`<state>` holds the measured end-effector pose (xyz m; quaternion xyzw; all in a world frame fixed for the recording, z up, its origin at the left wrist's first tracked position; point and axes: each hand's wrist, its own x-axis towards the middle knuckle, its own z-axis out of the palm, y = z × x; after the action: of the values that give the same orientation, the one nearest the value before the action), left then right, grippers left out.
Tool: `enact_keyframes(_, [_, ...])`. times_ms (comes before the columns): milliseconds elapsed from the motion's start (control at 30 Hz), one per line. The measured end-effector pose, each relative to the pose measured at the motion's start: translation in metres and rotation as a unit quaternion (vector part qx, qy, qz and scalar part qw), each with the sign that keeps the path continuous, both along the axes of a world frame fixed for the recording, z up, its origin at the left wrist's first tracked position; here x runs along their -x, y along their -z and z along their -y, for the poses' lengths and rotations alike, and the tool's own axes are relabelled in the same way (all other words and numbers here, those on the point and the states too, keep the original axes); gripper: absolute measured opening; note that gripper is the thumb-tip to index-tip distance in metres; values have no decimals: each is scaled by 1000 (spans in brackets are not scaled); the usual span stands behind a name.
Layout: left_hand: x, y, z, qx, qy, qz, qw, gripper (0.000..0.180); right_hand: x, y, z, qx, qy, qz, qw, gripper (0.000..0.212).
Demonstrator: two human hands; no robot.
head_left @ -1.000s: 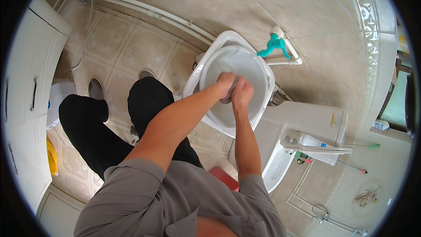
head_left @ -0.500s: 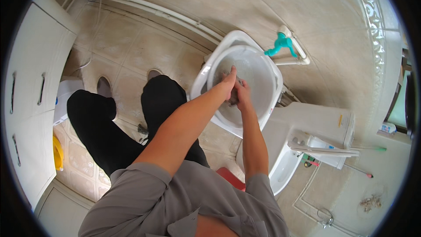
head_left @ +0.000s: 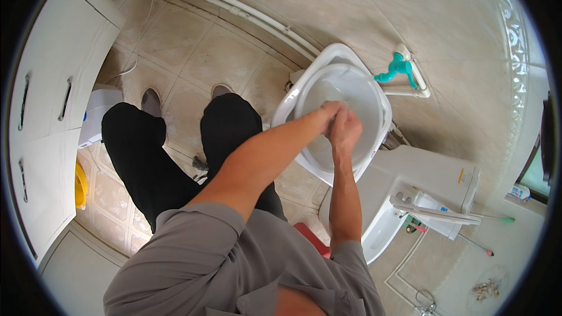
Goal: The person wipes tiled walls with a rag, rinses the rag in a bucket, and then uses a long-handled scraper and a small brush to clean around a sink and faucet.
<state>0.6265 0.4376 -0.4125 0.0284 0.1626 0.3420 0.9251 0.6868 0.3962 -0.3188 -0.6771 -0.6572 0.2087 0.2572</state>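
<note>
A round white basin (head_left: 366,140) sits in a larger white sink (head_left: 293,99), with some water at its bottom. Above the basin, my left hand (head_left: 331,110) and my right hand (head_left: 346,130) are pressed against each other, fingers closed. A greyish cloth appears to be bunched between them; almost all of it is hidden by my fingers. The turquoise tap (head_left: 398,70) on the wall reaches toward the basin's rim, to the right of my hands.
White pipes (head_left: 234,9) run along the wall's foot. To the right stand a white toilet (head_left: 377,246) and its cistern (head_left: 418,169). A white cabinet (head_left: 52,82) fills the left side, near a yellow basin (head_left: 81,186). Something red (head_left: 310,237) lies beside the toilet.
My hands have lifted from low in the basin and closed tightly together. The greyish cloth, seen below them before, is now mostly hidden. The whole view has shifted slightly.
</note>
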Motion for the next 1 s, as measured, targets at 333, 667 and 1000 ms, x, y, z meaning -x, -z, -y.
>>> enact_keyframes(333, [8, -34, 19, 66, -121, -553, 821, 63, -84, 90, -42, 81, 130, 220, 963, 49])
enact_keyframes(667, [23, -5, 5, 173, -7, -167, 971, 70, -21, 19, -6, 254, 30, -333, 907, 35])
enact_keyframes(1000, [-9, 10, 1, 73, -119, 31, 990, 27, -7, -9, -10, 31, -40, -72, 996, 50])
